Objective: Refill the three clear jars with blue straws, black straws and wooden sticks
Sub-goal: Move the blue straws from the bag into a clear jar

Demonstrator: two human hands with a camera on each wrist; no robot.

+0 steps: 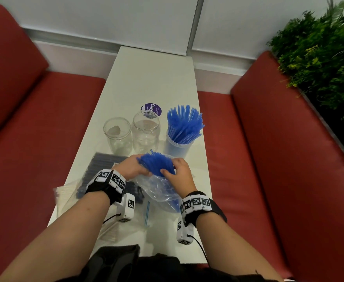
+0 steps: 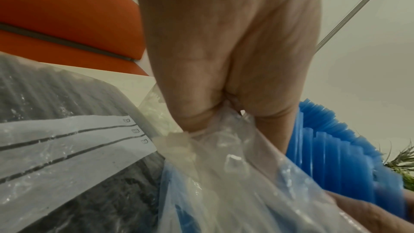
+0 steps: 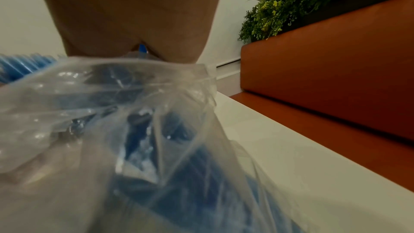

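Note:
Three clear jars stand mid-table: the left jar [image 1: 117, 135] and the middle jar [image 1: 145, 131] hold no straws, and the right jar [image 1: 178, 146] is packed with blue straws [image 1: 184, 123]. Nearer to me, a bundle of blue straws [image 1: 156, 163] sticks out of a clear plastic bag [image 1: 158, 190]. My left hand [image 1: 134, 165] pinches the bag's mouth [image 2: 208, 130]. My right hand [image 1: 175, 169] grips the bundle from the right. A pack of black straws [image 1: 97, 169] lies under my left wrist, also seen as the black pack [image 2: 67, 157].
A translucent packet [image 1: 65, 196] lies at the table's near left edge; I cannot tell what it holds. One loose blue straw [image 1: 147, 213] lies between my forearms. A purple sticker [image 1: 151, 108] sits behind the jars. Red benches flank the white table [image 1: 150, 78]; plants [image 1: 319, 58] stand at right.

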